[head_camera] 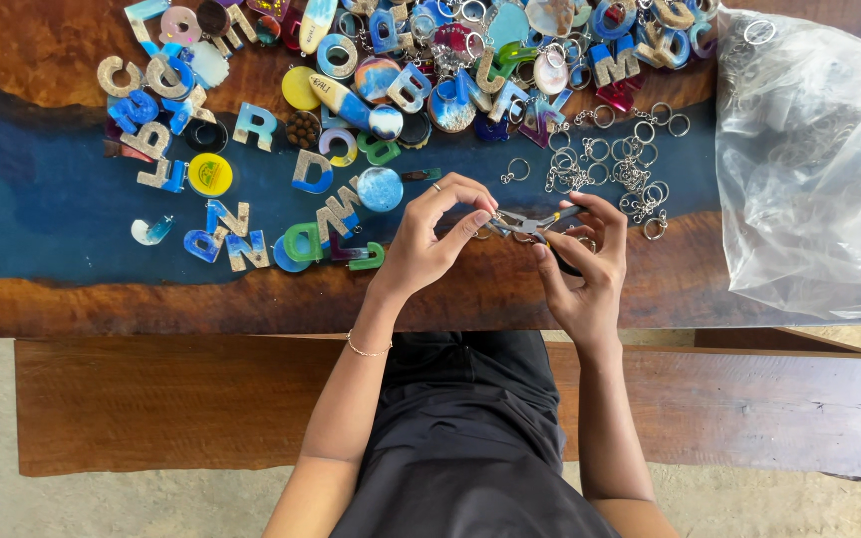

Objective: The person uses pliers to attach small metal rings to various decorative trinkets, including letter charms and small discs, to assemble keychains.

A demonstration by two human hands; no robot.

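Note:
My left hand [430, 231] pinches a small metal ring or piece at its fingertips, just above the wooden table's near edge. My right hand [582, 261] grips small pliers [533, 221], whose jaws point left and meet the left fingertips. A dark round piece sits partly hidden in the right palm. Both hands hover close together over the brown wood and blue resin table [42, 199].
Several resin letter and disc charms [326, 214] lie spread across the blue band to the left and far side. Loose metal key rings [620, 164] are piled right of centre. A clear plastic bag [814, 159] lies at the right. A wooden bench [151, 408] runs below.

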